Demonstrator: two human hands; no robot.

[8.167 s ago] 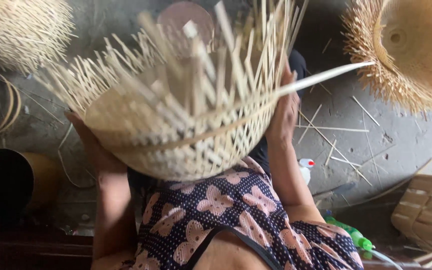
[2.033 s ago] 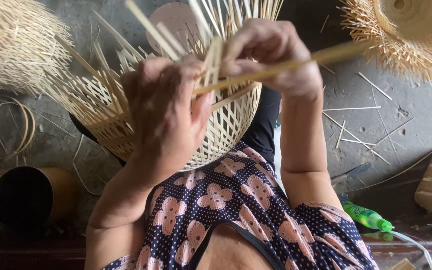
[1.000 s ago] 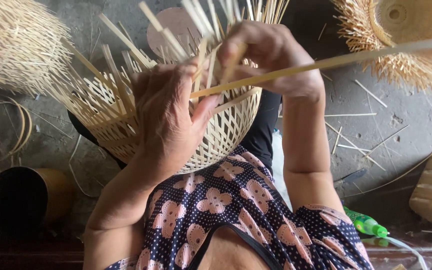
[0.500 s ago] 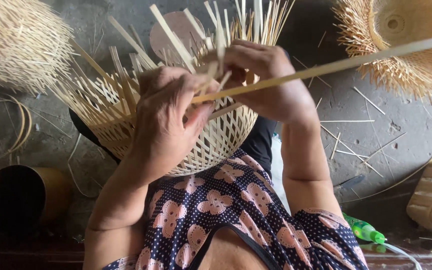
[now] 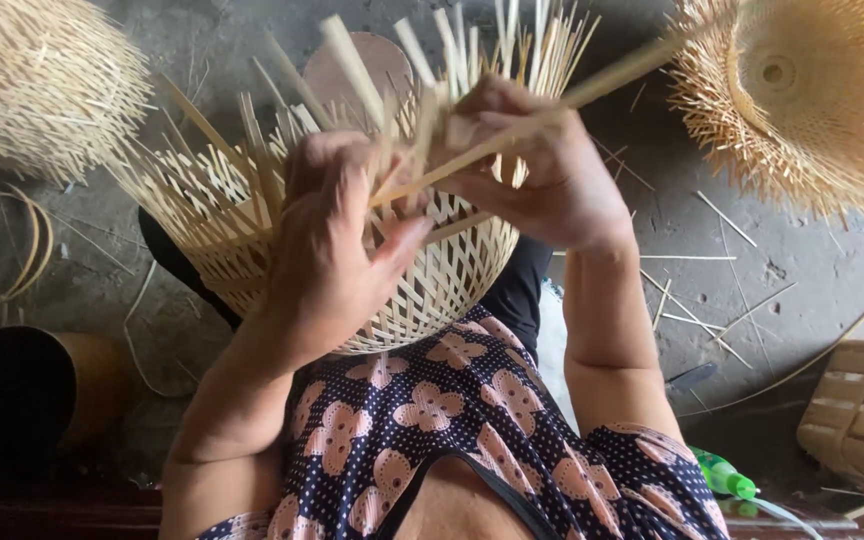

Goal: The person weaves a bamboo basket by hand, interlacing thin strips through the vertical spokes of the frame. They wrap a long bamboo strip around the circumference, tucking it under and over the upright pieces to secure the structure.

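Left hand (image 5: pixel 337 250): pressed on the woven basket (image 5: pixel 432 280), hiding part of its rim.
Right hand (image 5: pixel 542 170): pinched the long bamboo strip (image 5: pixel 612 80); fingertips partly hidden by upright splints.

Your left hand (image 5: pixel 337 240) sits at centre frame, back toward the camera, fingers curled and thumb stretched right. Your right hand (image 5: pixel 542 165) is just upper right of it, fingers pinched closed. Both forearms rise from the lower frame, your right nearly vertical, your left slanting.
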